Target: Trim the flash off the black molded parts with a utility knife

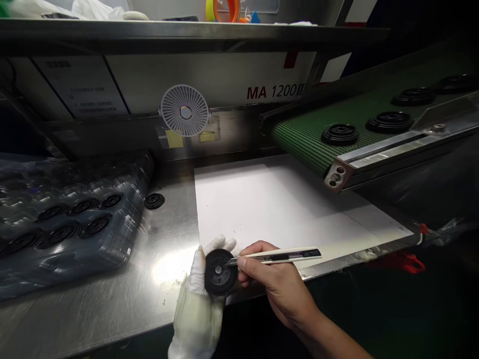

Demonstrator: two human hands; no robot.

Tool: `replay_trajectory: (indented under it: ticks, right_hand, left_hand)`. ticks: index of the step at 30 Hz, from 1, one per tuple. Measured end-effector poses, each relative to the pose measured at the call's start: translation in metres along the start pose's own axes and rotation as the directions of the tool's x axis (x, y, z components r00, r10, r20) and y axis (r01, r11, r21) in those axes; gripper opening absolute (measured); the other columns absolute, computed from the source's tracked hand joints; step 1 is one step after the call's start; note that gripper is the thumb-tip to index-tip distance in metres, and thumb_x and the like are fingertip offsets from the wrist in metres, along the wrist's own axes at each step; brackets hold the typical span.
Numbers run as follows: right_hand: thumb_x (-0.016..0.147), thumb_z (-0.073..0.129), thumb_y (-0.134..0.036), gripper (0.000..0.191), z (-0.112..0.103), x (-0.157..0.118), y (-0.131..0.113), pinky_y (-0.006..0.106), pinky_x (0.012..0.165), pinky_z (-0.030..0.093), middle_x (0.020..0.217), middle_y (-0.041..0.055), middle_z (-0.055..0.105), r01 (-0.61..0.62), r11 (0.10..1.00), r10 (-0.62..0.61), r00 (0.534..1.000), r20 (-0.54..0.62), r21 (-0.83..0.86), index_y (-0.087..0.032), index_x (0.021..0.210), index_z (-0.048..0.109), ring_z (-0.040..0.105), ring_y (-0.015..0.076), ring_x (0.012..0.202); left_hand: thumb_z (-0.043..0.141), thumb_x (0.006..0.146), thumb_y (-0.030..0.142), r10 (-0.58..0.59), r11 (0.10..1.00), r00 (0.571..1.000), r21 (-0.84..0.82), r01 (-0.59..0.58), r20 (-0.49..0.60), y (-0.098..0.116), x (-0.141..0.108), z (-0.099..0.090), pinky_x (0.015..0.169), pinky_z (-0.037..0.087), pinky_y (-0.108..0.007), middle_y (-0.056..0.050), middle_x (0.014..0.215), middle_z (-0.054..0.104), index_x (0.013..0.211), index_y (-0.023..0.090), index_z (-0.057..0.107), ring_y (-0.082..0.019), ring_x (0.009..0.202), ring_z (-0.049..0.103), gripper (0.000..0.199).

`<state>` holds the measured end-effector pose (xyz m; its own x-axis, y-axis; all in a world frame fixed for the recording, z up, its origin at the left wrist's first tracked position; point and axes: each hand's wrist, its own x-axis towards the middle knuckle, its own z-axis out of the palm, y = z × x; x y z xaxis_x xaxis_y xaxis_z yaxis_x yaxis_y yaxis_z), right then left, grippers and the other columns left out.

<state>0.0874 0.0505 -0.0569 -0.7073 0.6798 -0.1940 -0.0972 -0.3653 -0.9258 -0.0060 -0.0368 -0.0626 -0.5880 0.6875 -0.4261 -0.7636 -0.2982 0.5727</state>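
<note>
The white-gloved left hand holds a black ribbed disc up at the near edge of the stainless steel bench, its fingers closed behind the rim. The fingers of the bare right hand are clenched on a snap-off utility knife, whose blade reaches the disc's centre hub. Nothing stands between blade and disc. A white sheet lies on the bench at 12 o'clock. At 10 o'clock, a clear plastic tray holds more black discs, with a loose disc just beside it. At 1 o'clock, a green mesh conveyor belt carries further discs. Beyond the sheet, a small white fan sits below a steel shelf.
</note>
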Motion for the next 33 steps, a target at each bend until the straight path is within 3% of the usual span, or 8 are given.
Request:
replay_trajectory:
  ticks: [3, 6, 12, 17, 30, 33]
  right_hand:
    - [0.076, 0.075, -0.033, 0.024, -0.003, -0.005, -0.011, 0.027, 0.062, 0.046, 0.066, 0.0042, 0.064, -0.063, 0.990, 0.053, 0.995, 0.082, 0.128, -0.015, 0.081, 0.060, 0.058, 0.0165, 0.063]
    - [0.076, 0.074, -0.032, 0.022, -0.003, -0.011, -0.016, 0.025, 0.067, 0.043, 0.072, 0.0025, 0.062, -0.066, 0.973, 0.046, 0.995, 0.094, 0.219, -0.016, 0.080, 0.060, 0.056, 0.0151, 0.070]
    - [0.075, 0.077, -0.036, 0.025, 0.001, -0.018, -0.007, 0.020, 0.056, 0.031, 0.061, -0.0049, 0.044, 0.017, 0.986, -0.010, 0.999, -0.044, 0.164, -0.018, 0.083, 0.063, 0.033, 0.0091, 0.059]
    - [0.073, 0.079, -0.038, 0.027, 0.002, -0.019, -0.002, 0.022, 0.061, 0.032, 0.064, -0.0035, 0.047, 0.024, 0.985, -0.015, 0.998, -0.053, 0.168, -0.018, 0.082, 0.063, 0.037, 0.0109, 0.064]
    - [0.075, 0.077, -0.039, 0.026, 0.004, -0.023, 0.001, 0.023, 0.058, 0.032, 0.060, -0.0033, 0.048, 0.034, 0.986, -0.026, 0.998, -0.050, 0.165, -0.018, 0.080, 0.063, 0.037, 0.0106, 0.060]
    - [0.073, 0.078, -0.036, 0.025, 0.004, -0.024, 0.000, 0.023, 0.057, 0.032, 0.060, -0.0032, 0.049, 0.017, 0.986, -0.015, 1.000, -0.015, 0.165, -0.017, 0.079, 0.064, 0.039, 0.0102, 0.059]
  left_hand:
    - [0.065, 0.078, 0.041, 0.042, 0.960, 0.994, 0.271, -0.068, 0.101, 0.001, 0.001, -0.014, 0.080, 0.053, -0.040, -0.013, 0.109, 0.065, 0.118, 0.021, 0.058, -0.029, 0.097, 0.063, 0.045]
    - [0.074, 0.070, 0.024, 0.044, 0.919, 0.982, 0.377, -0.112, 0.184, 0.000, 0.004, -0.023, 0.075, 0.052, -0.036, -0.007, 0.092, 0.068, 0.102, 0.020, 0.060, -0.025, 0.085, 0.065, 0.035]
    - [0.074, 0.067, 0.019, 0.151, 0.962, 0.973, 0.200, -0.186, 0.176, -0.009, 0.001, -0.016, 0.072, 0.052, -0.029, 0.001, 0.083, 0.066, 0.085, 0.024, 0.059, -0.017, 0.077, 0.063, 0.024]
    - [0.074, 0.067, 0.026, 0.108, 0.985, 0.985, 0.123, -0.125, 0.132, -0.013, -0.005, -0.007, 0.067, 0.053, -0.027, -0.002, 0.085, 0.067, 0.086, 0.025, 0.063, -0.017, 0.074, 0.062, 0.021]
    - [0.076, 0.064, 0.026, 0.106, 0.991, 0.990, 0.077, -0.113, 0.091, -0.012, -0.010, 0.001, 0.065, 0.053, -0.029, -0.002, 0.082, 0.065, 0.085, 0.025, 0.063, -0.018, 0.073, 0.062, 0.025]
    - [0.076, 0.063, 0.028, 0.134, 0.979, 0.984, 0.136, -0.150, 0.120, -0.009, -0.009, 0.001, 0.062, 0.053, -0.031, -0.003, 0.076, 0.064, 0.081, 0.024, 0.062, -0.020, 0.069, 0.062, 0.023]
